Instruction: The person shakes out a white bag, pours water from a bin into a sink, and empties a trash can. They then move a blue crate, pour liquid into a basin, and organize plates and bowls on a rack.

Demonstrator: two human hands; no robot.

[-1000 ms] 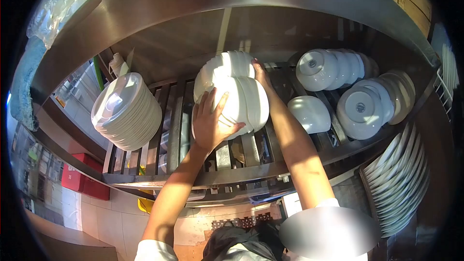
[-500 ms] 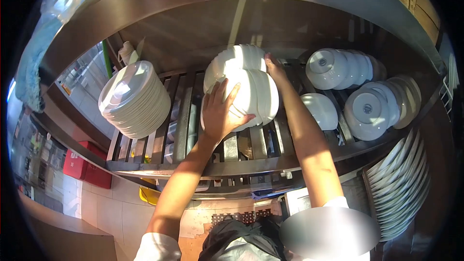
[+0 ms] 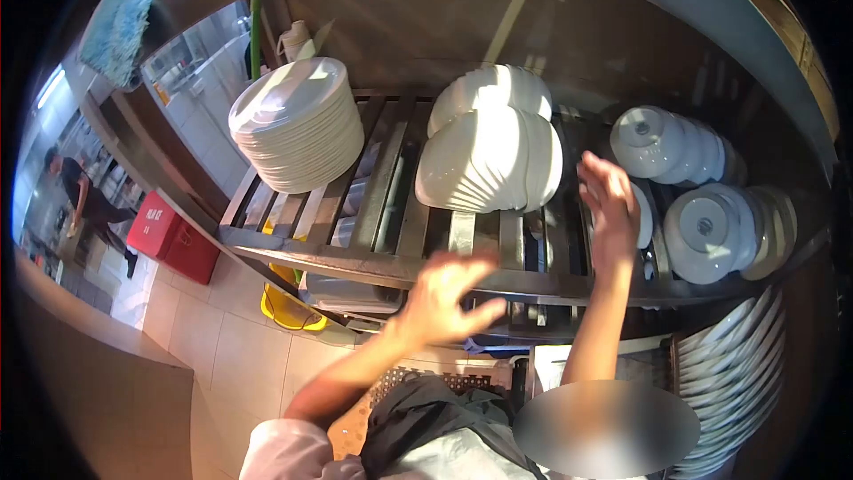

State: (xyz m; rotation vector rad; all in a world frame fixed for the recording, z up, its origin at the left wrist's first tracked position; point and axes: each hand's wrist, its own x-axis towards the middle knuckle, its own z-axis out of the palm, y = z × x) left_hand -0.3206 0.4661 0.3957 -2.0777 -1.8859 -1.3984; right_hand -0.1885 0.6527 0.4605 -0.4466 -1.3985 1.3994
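Note:
White bowls (image 3: 489,156) rest in two stacked groups at the middle of the slatted metal shelf (image 3: 382,267), touched by neither hand. My left hand (image 3: 449,298) is in front of the shelf's front edge, slightly blurred, fingers apart and holding nothing. Over the slats to the right of these bowls is my right hand (image 3: 611,209), empty, its fingers extended. It partly hides a single white bowl (image 3: 643,215) behind it. Tipped rows of small bowls (image 3: 666,144) and larger bowls (image 3: 706,231) lie at the shelf's right side.
A tall stack of white plates (image 3: 298,129) stands on the shelf's left. More plates (image 3: 729,382) lean in a row at the lower right. A red box (image 3: 173,236) and a yellow container (image 3: 291,307) are low at the left. A person (image 3: 84,200) is farther off.
Both hands have let go of the middle bowls. My left hand has drawn back toward me, and my right hand has moved right and down. The view has shifted, and a distant person now shows.

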